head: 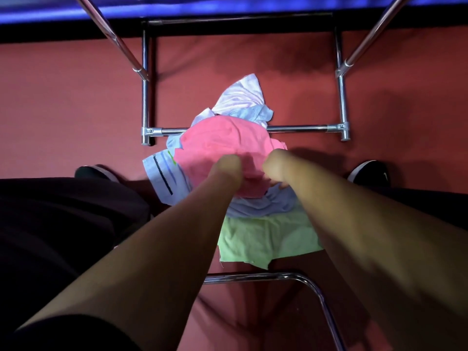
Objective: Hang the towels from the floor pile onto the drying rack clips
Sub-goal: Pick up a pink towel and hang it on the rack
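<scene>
Pink towel (pixel 222 145) tops the pile (pixel 263 239); we reach in.
Left hand (pixel 228 168) and right hand (pixel 274 168) meet it, fingers' hold hidden; next we lift it clear.

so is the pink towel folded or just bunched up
Bunched up, not folded: the pink towel sits as a rumpled mound atop the pile, with irregular creases and no straight folded edges.
</scene>
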Available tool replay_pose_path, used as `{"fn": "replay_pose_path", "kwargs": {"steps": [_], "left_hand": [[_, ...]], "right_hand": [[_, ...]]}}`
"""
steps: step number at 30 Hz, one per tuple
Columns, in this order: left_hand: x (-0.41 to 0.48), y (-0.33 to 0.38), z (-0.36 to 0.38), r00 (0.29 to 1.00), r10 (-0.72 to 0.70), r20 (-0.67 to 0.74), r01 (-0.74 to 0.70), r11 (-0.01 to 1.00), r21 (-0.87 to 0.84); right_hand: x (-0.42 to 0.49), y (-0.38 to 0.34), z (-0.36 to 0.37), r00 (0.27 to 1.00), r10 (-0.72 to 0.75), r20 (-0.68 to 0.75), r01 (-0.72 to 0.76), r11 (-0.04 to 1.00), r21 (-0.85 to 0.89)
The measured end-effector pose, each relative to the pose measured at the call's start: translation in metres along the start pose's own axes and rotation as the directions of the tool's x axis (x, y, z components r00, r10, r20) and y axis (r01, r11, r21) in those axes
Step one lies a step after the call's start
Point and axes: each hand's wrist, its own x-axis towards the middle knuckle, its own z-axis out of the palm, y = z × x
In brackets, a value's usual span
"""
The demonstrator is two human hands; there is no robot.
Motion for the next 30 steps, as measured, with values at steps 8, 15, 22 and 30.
{"fn": "replay_pose_path", "kwargs": {"steps": [8, 15, 22, 30], "left_hand": [[0.0, 0.0, -0.024, 1.0, 0.002, -0.006, -0.006, 0.74, -0.673], [-0.013, 0.001, -0.073, 0.997, 0.076, -0.034, -0.081, 0.774, -0.628], [-0.083, 0.0, -0.127, 0.981, 0.032, -0.189, -0.037, 0.999, -0.021], [-0.168, 0.004, -0.201, 0.922, 0.07, -0.382, -0.339, 0.622, -0.705]], "right_hand": [[0.017, 0.015, 0.004, 0.994, -0.106, 0.0, 0.106, 0.994, 0.039], [-0.008, -0.004, -0.024, 0.961, -0.146, -0.236, 0.209, 0.94, 0.27], [-0.06, -0.027, -0.077, 0.885, -0.003, -0.466, 0.33, 0.71, 0.622], [-0.152, -0.049, -0.147, 0.772, 0.112, -0.626, 0.355, 0.741, 0.57]]}}
